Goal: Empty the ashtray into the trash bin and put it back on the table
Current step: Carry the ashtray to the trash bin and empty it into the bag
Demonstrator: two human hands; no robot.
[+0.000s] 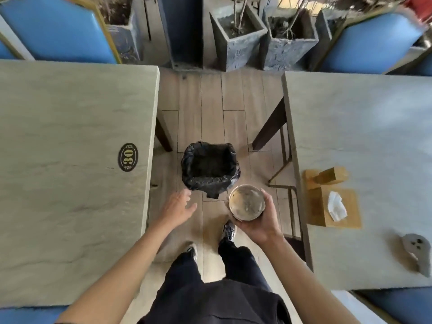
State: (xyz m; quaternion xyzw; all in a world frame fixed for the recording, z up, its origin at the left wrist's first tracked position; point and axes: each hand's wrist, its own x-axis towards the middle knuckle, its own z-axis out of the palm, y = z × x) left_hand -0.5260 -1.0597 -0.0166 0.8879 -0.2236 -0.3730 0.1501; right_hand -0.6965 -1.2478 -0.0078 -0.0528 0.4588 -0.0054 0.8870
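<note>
Between the two tabletops, on the wooden floor, stands the trash bin (210,168), lined with a black bag and open at the top. There is only the head view, looking straight down past the person's legs and shoes.

The right hand (259,218) holds the ashtray (247,202) from below and from the side, fingers curled round its rim and wall. The ashtray is a round metal bowl, held upright with its mouth facing up; a dull residue shows inside, but whether loose ash or butts lie in it is too blurred to tell. It sits just beside the bin, on the near right of the bin's rim, not yet over the opening.

The left hand (178,208) is empty, fingers loosely spread, hovering close to the bin's near left corner without clearly touching the bag.

The move ahead, as I judge it, turns on one thing: the bin's mouth lies ahead and to the left of the ashtray, so the right hand would need to carry it that way before tipping. The right-side tabletop (374,136), with a wooden tissue box (334,206) on it, lies to the right of the bin and looks the nearer place for the return.
</note>
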